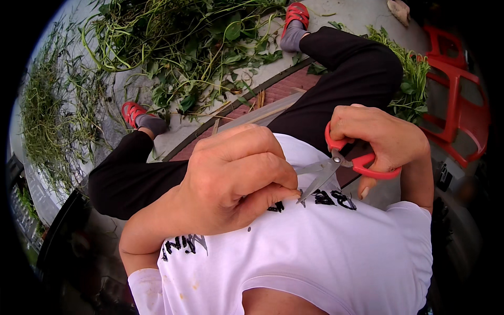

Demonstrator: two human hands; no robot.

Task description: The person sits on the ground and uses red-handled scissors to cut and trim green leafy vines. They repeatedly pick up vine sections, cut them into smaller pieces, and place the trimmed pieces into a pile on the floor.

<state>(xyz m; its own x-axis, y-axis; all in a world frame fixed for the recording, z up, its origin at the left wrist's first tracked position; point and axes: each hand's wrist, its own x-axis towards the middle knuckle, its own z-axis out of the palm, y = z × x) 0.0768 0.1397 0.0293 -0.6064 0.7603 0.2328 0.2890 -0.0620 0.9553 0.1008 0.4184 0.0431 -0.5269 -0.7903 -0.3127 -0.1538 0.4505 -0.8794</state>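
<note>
In my right hand (386, 135) is a pair of scissors (336, 160) with red handles, my fingers and thumb in the loops. Their blades stand apart and point toward the chest of my white T-shirt (325, 241). My left hand (239, 176) is closed in a pinch just beside the blade tips. What its fingertips hold is too small or hidden to name. Dark raised lettering (333, 198) runs across the shirt front under the scissors, and the left hand covers part of it.
A large heap of cut green vines and leaves (184, 47) lies on the pale ground ahead. Thinner greens (47, 115) spread at the left. A green bundle (412, 86) rests by my right knee, beside a red plastic chair (454, 105). My legs are spread, with red shoes (135, 113).
</note>
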